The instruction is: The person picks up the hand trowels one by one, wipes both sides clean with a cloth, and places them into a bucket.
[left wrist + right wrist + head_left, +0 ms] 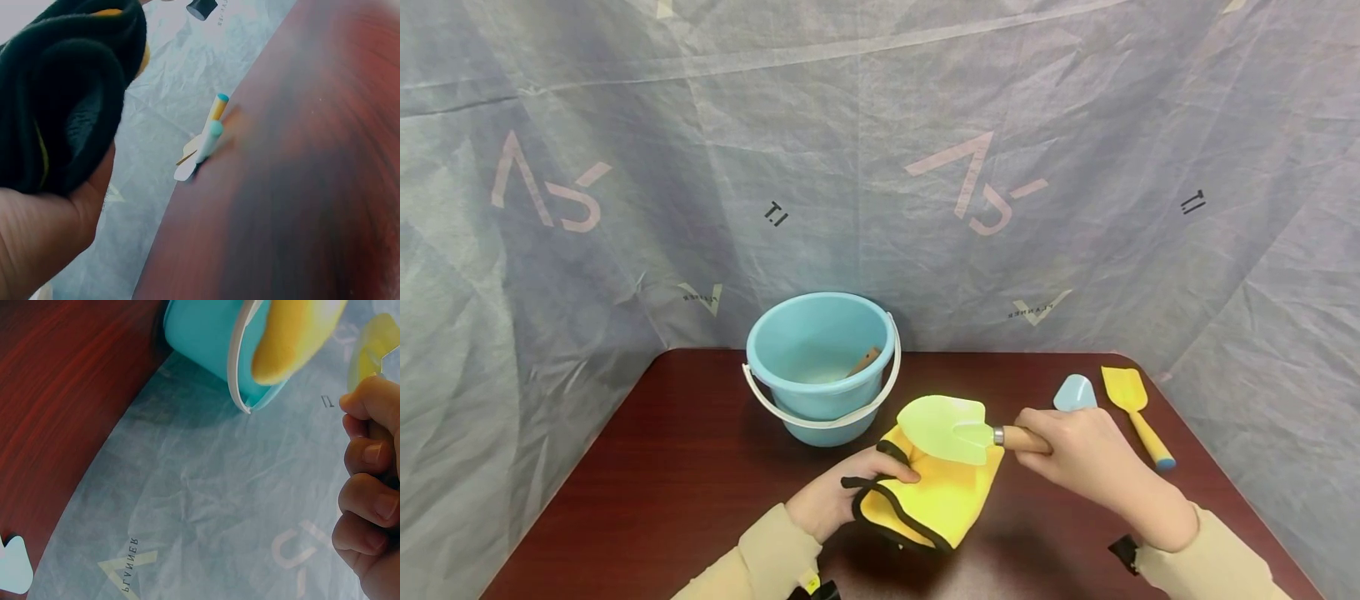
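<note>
My left hand (850,487) grips a folded yellow cloth (955,500) with black edging in front of the bucket. In the left wrist view its dark border (69,100) bulges above the thumb side of the hand. A trowel (943,429) with a pale yellow-green blade and a wooden handle is in my right hand (1078,450), its fingers curled round the handle. The blade points left and overlaps the upper part of the cloth; whether they touch I cannot tell. In the right wrist view the curled fingers (372,487) hide most of the handle.
A light blue bucket (831,408) with a white handle stands behind the cloth, a brown wooden piece (865,361) inside. At the right lie a yellow shovel (1126,390) and a pale blue scoop (1077,392), partly hidden by my right hand. A grey sheet hangs behind the dark red table (647,467).
</note>
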A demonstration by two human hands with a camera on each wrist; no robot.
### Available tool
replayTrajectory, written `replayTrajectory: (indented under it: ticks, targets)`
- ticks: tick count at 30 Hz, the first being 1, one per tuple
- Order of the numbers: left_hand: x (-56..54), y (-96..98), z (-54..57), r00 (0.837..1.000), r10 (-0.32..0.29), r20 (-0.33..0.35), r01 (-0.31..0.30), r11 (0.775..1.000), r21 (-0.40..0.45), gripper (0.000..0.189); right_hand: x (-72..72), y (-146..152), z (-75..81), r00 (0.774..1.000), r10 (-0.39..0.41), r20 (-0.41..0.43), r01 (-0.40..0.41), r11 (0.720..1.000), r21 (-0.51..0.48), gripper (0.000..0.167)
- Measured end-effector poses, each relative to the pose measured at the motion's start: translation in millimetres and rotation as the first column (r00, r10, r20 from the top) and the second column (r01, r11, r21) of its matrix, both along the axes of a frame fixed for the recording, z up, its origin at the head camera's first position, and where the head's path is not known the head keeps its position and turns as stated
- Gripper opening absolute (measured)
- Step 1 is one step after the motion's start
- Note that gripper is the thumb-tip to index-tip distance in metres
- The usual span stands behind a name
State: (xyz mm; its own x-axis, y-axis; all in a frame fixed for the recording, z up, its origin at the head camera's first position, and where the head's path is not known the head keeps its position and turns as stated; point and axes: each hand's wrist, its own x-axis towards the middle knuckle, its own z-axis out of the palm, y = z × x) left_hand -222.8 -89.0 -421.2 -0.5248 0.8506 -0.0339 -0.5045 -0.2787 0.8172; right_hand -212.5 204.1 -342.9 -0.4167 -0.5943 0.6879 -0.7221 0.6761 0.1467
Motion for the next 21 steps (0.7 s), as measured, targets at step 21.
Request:
replayTrajectory:
  ticks: [21]
  targets:
    - [4.6,7.9,10.5,0.996,0.071,0.045,-0.075,0.995,0.071,0.040,-1.7,-4.8,-0.5,0.999,0.024,0.027,-0.024,1.000,0.007,0.023]
